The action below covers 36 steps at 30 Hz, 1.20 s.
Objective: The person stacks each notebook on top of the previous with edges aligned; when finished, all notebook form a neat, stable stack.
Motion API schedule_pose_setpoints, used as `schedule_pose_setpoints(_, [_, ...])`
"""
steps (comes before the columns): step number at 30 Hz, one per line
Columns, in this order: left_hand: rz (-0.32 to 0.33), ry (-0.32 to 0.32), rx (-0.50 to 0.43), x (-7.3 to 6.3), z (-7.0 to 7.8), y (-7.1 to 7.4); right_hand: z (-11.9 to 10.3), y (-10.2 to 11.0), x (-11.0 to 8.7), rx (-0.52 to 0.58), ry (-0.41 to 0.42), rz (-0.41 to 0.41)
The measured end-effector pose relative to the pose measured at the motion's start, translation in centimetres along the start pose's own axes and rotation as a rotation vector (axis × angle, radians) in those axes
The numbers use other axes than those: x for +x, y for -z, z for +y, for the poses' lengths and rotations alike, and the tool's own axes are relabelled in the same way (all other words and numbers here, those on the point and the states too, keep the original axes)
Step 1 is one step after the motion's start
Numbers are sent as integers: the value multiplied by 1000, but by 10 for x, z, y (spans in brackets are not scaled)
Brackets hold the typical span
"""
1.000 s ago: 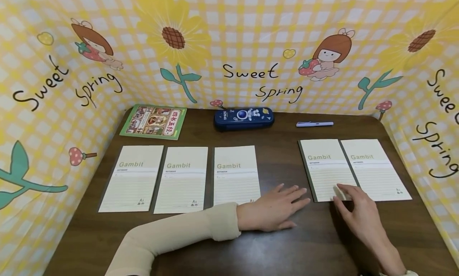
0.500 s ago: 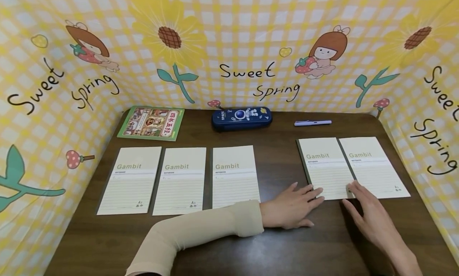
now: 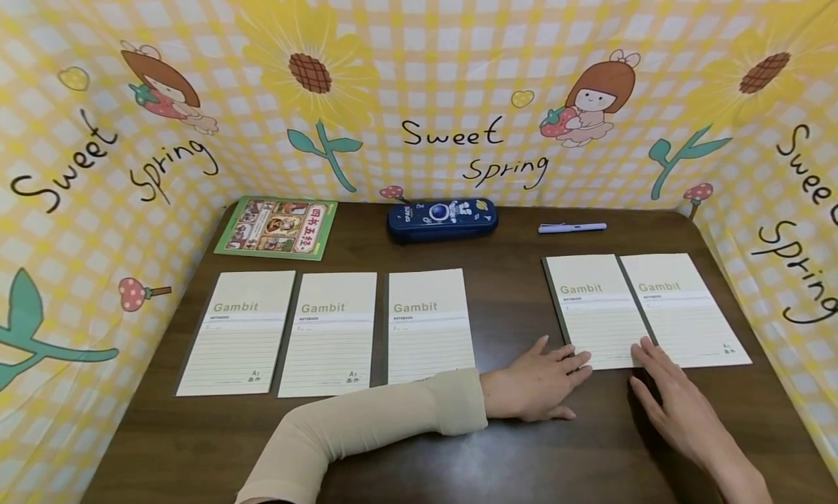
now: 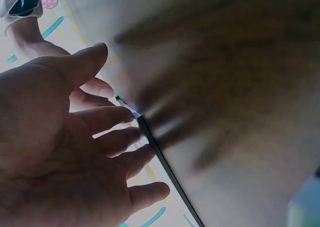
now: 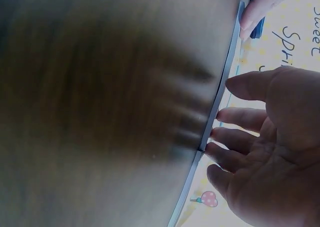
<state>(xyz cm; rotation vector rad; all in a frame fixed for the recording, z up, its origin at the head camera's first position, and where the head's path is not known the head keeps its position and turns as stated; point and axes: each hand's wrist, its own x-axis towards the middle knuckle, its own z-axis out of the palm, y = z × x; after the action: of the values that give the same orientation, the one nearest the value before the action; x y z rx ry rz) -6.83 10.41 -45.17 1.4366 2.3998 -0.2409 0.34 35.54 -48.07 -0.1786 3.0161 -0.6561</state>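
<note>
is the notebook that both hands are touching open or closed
Closed. The notebook lies flat with its Gambit front cover up; the left hand and right hand touch its near edge with straight fingers.

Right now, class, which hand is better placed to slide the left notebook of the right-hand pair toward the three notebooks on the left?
Probably the left hand: its fingertips rest on that notebook at the near-left corner. The right hand touches its near-right corner, beside the neighbouring notebook.
</note>
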Motion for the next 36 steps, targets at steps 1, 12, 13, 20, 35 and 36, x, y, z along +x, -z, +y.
schedule_pose_setpoints(1, [1,1,2,0,0,0,0,0,1,-4,3,0])
schedule_pose_setpoints(12, [-14,15,-19,-10,-5,3,-8,-2,5,0,40,17])
schedule_pose_setpoints(13, [-19,16,-26,-12,-6,3,-9,-2,5,3,45,19])
schedule_pose_setpoints(20, [-21,20,-67,-27,-12,0,-18,-5,5,25,76,21])
schedule_pose_setpoints(35, [-6,45,30,-63,-18,-13,-41,-19,4,-8,169,8])
schedule_pose_setpoints(36, [-4,46,36,-66,-17,-14,-42,-20,4,-6,171,-1])
